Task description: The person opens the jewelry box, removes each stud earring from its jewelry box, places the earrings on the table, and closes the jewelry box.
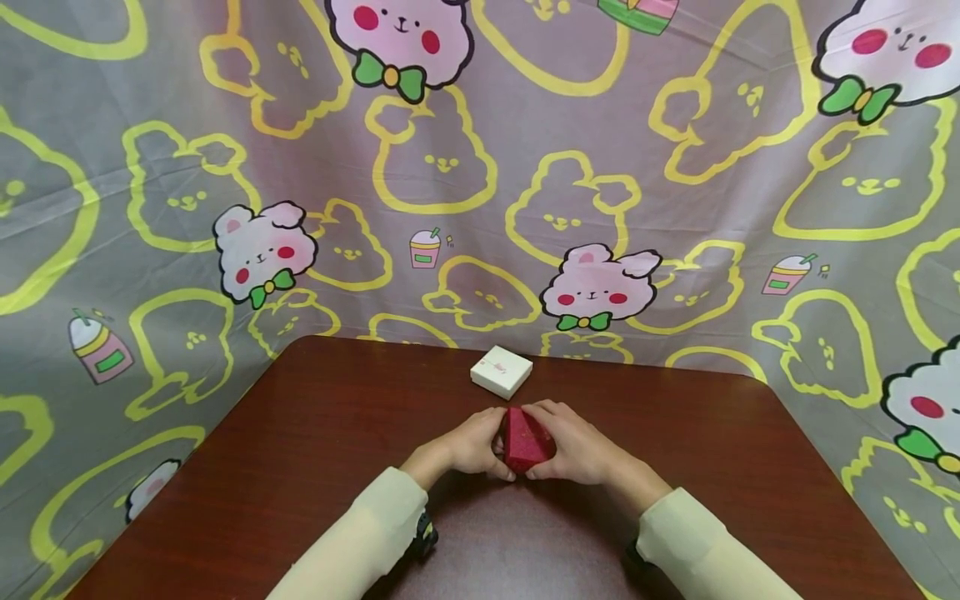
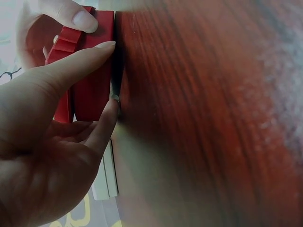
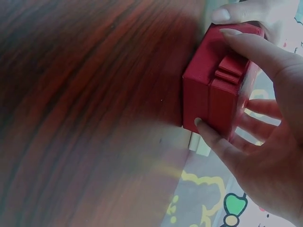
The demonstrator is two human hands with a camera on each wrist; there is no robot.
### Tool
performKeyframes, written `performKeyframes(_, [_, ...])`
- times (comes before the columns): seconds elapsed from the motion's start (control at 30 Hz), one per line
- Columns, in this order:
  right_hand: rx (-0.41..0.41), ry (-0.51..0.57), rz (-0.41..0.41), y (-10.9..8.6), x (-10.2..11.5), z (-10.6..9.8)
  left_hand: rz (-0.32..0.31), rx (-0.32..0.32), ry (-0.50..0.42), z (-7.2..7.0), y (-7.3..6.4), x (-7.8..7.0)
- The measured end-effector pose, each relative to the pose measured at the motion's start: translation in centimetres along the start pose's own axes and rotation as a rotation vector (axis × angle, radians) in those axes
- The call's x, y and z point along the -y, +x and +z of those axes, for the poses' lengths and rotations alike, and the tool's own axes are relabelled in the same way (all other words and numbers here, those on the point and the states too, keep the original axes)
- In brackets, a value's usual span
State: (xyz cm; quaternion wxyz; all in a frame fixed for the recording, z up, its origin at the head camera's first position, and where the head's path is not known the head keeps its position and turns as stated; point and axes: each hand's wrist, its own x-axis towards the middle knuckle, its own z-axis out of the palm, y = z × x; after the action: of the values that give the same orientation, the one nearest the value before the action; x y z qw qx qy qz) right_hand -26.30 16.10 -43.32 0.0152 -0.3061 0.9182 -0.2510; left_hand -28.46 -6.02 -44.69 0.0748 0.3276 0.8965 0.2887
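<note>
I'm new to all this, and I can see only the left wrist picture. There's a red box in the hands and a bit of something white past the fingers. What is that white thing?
Observer: A white box; the head view shows reddish marks on its top.

Visitor: Of the other hand I mostly see a thumb. What are its fingers doing?

Observer: In the right wrist view, one finger of the right hand touches a different side of the red box from the thumb.

Visitor: And what is on the person's arms?

Observer: The head view shows pale sleeves on both.
</note>
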Motion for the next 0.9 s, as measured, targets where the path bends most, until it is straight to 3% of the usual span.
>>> performKeyframes(0.9, [0.037, 0.078, -0.01, -0.23, -0.54, -0.08, 0.011, 0.013, -0.028, -0.08, -0.07, -0.1])
